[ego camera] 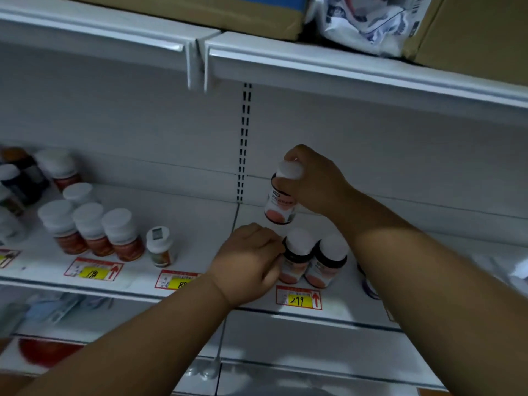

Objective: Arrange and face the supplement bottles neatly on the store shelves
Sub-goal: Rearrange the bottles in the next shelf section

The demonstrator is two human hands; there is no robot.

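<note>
- The right hand [313, 181] grips a lifted bottle [281, 200] by its white cap and neck, fingers curled round it; the bottle hangs in the air, a little tilted, above the shelf [200, 224].
- The label on this bottle has a dark band and a pink-orange patch; the writing is too blurred to read.
- The left hand [248, 254] has its fingers curled against the side of a standing bottle [295, 257] near the front edge; a twin bottle [327, 260] stands just beside it on the right.
- Below these two, a red and yellow price tag [298, 298] reads "299".
- To the left, a tag [93, 270] reads about "18", under three orange bottles [93, 231] in a row.
- A small bottle [160, 247] stands alone, above a tag [177, 280] partly hidden by the left arm.
- Between the small bottle and the left hand, and behind the pair toward the far wall, the shelf is bare.
- Cardboard boxes [228, 12] lie on the upper shelf.
</note>
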